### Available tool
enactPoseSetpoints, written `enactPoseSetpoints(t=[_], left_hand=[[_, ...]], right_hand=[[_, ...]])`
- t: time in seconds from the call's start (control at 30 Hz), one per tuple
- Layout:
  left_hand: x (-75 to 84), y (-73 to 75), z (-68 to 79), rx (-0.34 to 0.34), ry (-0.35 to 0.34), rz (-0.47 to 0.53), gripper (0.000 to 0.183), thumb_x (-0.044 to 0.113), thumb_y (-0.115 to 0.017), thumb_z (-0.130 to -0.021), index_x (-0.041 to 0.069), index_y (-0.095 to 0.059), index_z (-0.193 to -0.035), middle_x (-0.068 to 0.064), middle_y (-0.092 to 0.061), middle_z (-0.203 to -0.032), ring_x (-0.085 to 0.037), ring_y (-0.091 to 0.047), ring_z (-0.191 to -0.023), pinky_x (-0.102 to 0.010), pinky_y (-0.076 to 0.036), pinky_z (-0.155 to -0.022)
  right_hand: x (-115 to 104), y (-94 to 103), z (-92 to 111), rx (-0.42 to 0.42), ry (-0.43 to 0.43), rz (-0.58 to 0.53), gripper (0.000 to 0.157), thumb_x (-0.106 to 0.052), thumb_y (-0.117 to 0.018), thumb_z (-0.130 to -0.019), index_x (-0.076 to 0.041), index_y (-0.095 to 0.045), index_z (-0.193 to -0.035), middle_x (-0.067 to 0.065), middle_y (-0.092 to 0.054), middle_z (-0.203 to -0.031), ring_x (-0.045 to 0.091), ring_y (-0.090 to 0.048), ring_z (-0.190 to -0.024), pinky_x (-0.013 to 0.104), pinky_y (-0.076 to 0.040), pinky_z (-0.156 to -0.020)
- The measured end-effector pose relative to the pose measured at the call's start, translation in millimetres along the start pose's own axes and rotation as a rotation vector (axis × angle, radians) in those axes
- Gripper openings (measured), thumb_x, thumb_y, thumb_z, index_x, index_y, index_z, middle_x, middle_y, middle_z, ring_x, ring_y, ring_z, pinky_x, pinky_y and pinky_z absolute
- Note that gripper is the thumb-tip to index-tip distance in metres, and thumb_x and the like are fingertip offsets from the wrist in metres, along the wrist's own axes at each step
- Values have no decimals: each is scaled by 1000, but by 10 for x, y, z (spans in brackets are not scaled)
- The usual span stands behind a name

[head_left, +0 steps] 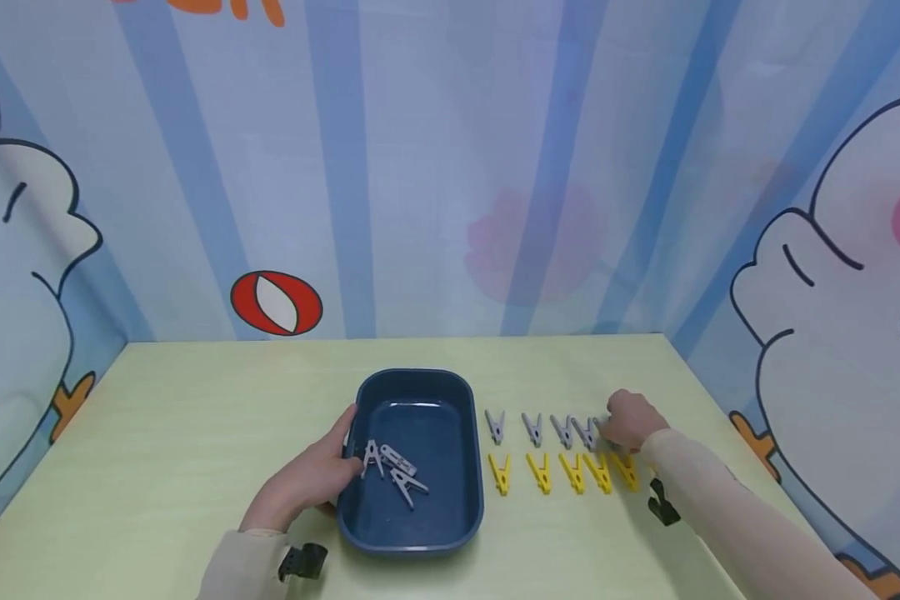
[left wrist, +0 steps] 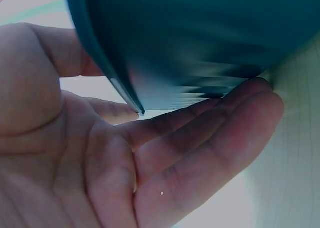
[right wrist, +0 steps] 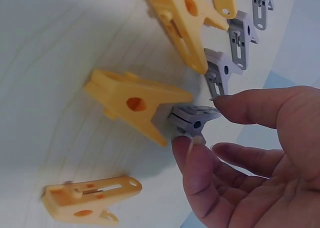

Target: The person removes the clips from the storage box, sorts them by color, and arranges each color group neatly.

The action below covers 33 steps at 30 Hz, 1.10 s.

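A dark blue plastic tub [head_left: 450,500] stands on the table with several pale grey clothespins [head_left: 405,485] lying inside it. My left hand [head_left: 307,479] grips its left side, thumb hooked over the rim and fingers spread along the outer wall, as the left wrist view shows. At the right end of a row of grey clothespins, my right hand [head_left: 633,421] pinches a grey clothespin [right wrist: 192,120] between thumb and fingers. A yellow clothespin [right wrist: 135,100] lies right beside that one in the right wrist view.
Right of the tub, grey clothespins [head_left: 532,429] form a back row, with yellow clothespins [head_left: 538,473] in a row in front. The pale wooden table [head_left: 195,433] ends at a striped cartoon backdrop [head_left: 420,167] behind and at both sides.
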State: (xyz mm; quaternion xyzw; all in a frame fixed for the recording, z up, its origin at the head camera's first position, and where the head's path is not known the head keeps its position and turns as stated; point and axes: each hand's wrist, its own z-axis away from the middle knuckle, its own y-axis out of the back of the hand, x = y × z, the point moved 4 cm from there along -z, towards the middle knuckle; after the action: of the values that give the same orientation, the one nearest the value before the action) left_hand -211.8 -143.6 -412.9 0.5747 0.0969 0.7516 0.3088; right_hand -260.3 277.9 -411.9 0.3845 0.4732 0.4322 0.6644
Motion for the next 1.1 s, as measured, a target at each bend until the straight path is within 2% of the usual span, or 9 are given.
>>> enactPoseSetpoints(t=[0.1,0.2,0.27,0.47,0.57,0.67,0.77,0.9,1.1], left_hand=[[-5,3,-1,-3,0,-1,77,8,-48,-96,13,-6,-161,-31,-26,-155,-49,-56,-111,-49,-59,-61],[-1,17,-11,-1,-1,-1,77,8,-47,-96,14,-6,-161,-30,-26,-155,-48,-56,-111,-49,-59,-61],[6,17,-13,-1,-2,4,77,7,-47,-96,14,-6,-161,-30,-26,-155,-47,-57,-110,-50,-59,-62],[14,-5,1,-5,-1,21,78,6,-48,-96,14,-6,-161,-30,-25,-156,-48,-55,-113,-51,-58,-63],[11,-3,13,-3,-7,21,78,6,-48,-95,13,-6,-161,-30,-25,-156,-50,-54,-115,-52,-58,-63],[-2,0,22,-4,-12,23,78,6,-48,-95,12,-6,-160,-30,-25,-155,-50,-54,-115,-53,-58,-64],[-14,10,23,-3,-8,18,77,6,-47,-96,13,-6,-160,-31,-26,-155,-47,-57,-111,-51,-58,-65],[-16,19,18,-5,-5,15,77,6,-47,-96,13,-6,-161,-31,-27,-154,-43,-58,-107,-49,-59,-65],[-2,8,14,-9,-14,16,77,6,-47,-96,12,-5,-160,-30,-26,-155,-47,-56,-112,-51,-59,-66]], right_hand=[[-22,21,9,9,22,9,39,-5,-61,-88,18,-56,-119,29,-64,-106,24,-60,-73,32,-51,-53],[-48,61,15,35,54,23,32,-6,-62,-87,16,-60,-111,23,-65,-95,25,-59,-71,36,-50,-59],[-73,95,29,56,77,35,32,-8,-62,-87,15,-61,-110,23,-66,-94,28,-61,-73,40,-52,-65],[-171,163,92,67,111,30,46,-9,-62,-89,19,-53,-125,35,-59,-118,43,-63,-99,53,-53,-82],[-243,181,123,70,130,16,47,-9,-62,-89,19,-53,-125,36,-58,-121,44,-61,-103,54,-53,-84],[-333,189,158,75,148,4,46,-9,-64,-90,18,-53,-125,34,-59,-119,41,-64,-97,52,-53,-83],[-449,200,200,81,169,-16,46,-10,-64,-90,17,-54,-126,31,-63,-113,36,-65,-92,51,-54,-81],[-614,209,254,87,198,-50,44,-10,-65,-90,15,-55,-126,28,-64,-111,36,-64,-97,49,-54,-81],[-853,191,323,100,238,-89,41,-10,-65,-91,11,-59,-125,26,-64,-113,34,-65,-97,46,-55,-80]])
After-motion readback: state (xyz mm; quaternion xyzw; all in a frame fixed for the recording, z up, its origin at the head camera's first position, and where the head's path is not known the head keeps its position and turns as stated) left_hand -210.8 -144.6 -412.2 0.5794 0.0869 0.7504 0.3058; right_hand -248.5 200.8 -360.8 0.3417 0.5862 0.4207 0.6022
